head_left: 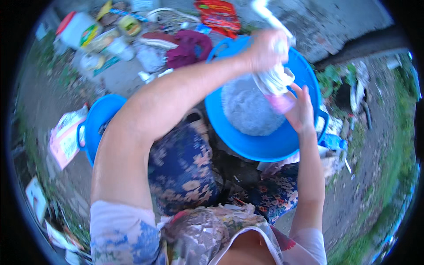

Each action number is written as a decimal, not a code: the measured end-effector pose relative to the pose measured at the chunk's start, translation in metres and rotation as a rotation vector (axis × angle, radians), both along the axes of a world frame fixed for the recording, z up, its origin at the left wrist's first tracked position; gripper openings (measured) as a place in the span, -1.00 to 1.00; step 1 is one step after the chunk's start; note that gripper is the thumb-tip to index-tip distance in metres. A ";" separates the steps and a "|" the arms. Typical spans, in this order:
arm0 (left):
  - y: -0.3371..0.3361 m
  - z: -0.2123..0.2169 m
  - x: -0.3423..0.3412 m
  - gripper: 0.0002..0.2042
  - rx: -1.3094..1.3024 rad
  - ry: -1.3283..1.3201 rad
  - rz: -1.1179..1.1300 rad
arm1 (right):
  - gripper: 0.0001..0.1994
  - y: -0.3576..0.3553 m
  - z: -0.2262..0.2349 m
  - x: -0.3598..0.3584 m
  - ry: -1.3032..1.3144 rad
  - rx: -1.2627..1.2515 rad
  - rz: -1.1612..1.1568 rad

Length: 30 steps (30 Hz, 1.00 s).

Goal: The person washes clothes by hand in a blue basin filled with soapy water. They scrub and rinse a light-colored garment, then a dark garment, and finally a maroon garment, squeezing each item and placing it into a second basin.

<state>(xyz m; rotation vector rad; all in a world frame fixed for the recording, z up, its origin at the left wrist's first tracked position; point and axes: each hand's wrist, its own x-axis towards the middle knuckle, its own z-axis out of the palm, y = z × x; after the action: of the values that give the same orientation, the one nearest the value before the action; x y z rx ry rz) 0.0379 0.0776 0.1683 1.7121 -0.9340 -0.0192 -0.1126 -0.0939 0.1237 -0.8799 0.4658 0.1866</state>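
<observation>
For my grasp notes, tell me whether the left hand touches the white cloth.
Touching: the head view shows the left hand closed around the white cloth, whose folds come out below the fingers.

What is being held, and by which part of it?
A cloth: the left hand grips its white upper part; the right hand is at its pink end, grip unclear.

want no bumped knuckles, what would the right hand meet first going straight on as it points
The right hand likely meets the white cloth first; depth is unclear, so it may miss and reach the blue basin's far wall.
</observation>
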 end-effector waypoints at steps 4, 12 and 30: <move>0.121 0.063 0.021 -0.85 -0.021 0.420 0.101 | -0.54 -0.014 -0.035 -0.062 0.187 -0.518 0.144; 0.400 0.078 -0.060 -0.63 1.168 0.102 0.308 | -0.73 0.026 -0.063 -0.109 -0.103 -1.526 0.570; 0.289 -0.041 -0.097 -0.77 0.877 0.709 0.164 | -0.82 0.033 -0.056 -0.141 0.125 -1.774 0.178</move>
<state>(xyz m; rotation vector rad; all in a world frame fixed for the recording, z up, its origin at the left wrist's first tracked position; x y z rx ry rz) -0.0592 0.3663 0.1270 2.3116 -0.2272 -0.9853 -0.2532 -0.0607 0.0675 -2.6601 0.6243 -0.0721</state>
